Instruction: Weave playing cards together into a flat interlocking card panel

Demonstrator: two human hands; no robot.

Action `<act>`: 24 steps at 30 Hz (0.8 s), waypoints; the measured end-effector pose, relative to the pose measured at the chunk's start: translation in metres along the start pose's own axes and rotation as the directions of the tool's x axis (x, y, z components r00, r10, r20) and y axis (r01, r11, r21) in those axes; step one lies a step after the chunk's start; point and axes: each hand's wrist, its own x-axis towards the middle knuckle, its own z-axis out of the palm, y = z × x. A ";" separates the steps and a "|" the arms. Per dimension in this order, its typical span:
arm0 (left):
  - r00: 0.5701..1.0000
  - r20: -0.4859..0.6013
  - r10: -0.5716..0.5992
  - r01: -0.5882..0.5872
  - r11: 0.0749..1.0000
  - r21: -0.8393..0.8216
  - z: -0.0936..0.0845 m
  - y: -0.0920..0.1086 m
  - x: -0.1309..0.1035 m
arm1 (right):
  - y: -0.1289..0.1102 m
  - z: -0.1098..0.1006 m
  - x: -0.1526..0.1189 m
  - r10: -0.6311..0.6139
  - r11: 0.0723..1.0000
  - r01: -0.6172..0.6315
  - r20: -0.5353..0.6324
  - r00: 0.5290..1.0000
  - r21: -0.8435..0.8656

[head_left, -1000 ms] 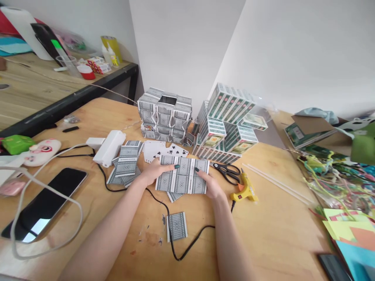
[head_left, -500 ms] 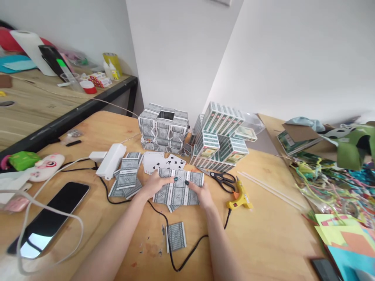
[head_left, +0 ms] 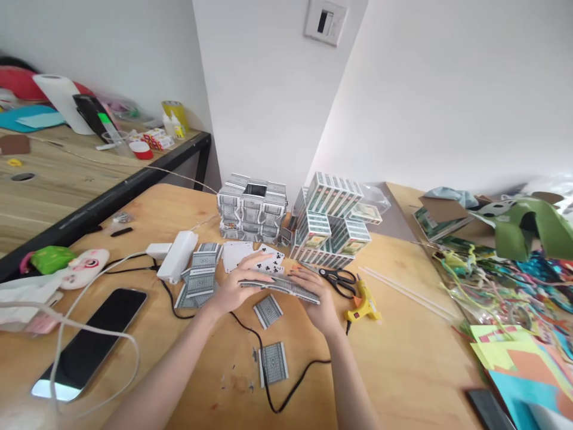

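A panel of joined playing cards (head_left: 282, 284) is held up off the table, tilted so that mostly its edge faces me. My left hand (head_left: 237, 283) is closed on its left end, and my right hand (head_left: 316, 294) grips the right end. Under the panel lies a folded card piece (head_left: 268, 311), with another card piece (head_left: 274, 363) nearer me beside a black cord. Loose face-up cards (head_left: 271, 258) lie just beyond the hands. Left of them is a pile of folded grey-backed cards (head_left: 201, 278). Behind stands a hollow structure built of cards (head_left: 253, 209).
Stacked card boxes (head_left: 331, 224) stand at the back right. Black scissors (head_left: 341, 280) and a yellow glue gun (head_left: 364, 303) lie right of my hand. Leftward are a white power strip (head_left: 178, 257) and a phone (head_left: 92, 340). Coloured paper (head_left: 519, 364) lies at the right edge.
The card panel has been lifted and tipped from nearly facing me to edge-on, uncovering the card piece beneath. Both hands have shifted their hold around its ends. The camera view has tilted up slightly.
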 end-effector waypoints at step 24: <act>0.982 0.153 -0.107 -0.016 0.768 0.640 -0.016 -0.046 -0.019 | 0.041 0.008 -0.016 0.119 0.859 -0.049 0.107 0.987 -0.509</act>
